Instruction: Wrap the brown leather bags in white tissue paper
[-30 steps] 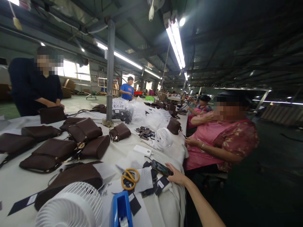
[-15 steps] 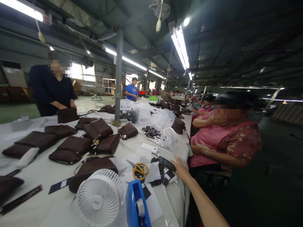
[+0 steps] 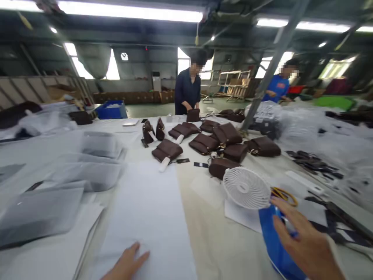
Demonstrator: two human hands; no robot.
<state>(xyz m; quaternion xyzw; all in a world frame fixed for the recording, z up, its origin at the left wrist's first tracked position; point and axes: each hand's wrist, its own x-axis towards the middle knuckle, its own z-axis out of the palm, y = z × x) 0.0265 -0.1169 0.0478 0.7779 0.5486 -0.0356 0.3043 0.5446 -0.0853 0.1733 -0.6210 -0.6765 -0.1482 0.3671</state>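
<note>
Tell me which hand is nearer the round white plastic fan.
Right: the right hand is close by the fan, on its right, over the blue plastic tape dispenser; the left hand is much farther left, over a white paper sheet.

A single head-worn camera looked forward and down over the table (image 3: 210,233).
The wide view was taken from above the table's near side and faced across it to a co-worker (image 3: 185,89) in dark clothes and windows (image 3: 114,68) far behind; the left hand (image 3: 126,263) and right hand (image 3: 309,239) were closest, entering low in the frame, brown bags (image 3: 167,149) sat at middle distance, and ceiling lights (image 3: 131,11) crossed the top.
</note>
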